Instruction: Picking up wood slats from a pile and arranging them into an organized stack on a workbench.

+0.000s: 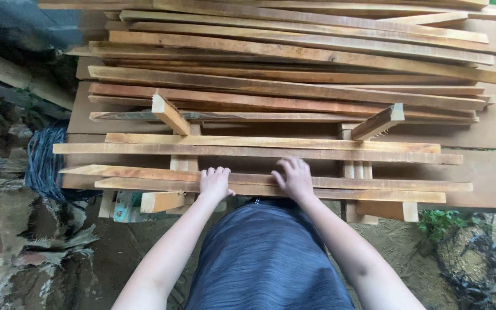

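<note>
Head view: left hand (214, 182) and right hand (294, 178) lie fingers-down on the nearest slats (340, 185), gripping their near edge as if to steady them. The slats span two trestles (183, 163), which keep them level; a larger stack (294, 63) lies beyond.

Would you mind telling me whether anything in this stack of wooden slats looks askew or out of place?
Yes: two short wooden pieces, one on the left and one on the right, stick up at angles, while the long slats lie roughly flat. Both hands, left and right, rest on the nearest slat.
</note>
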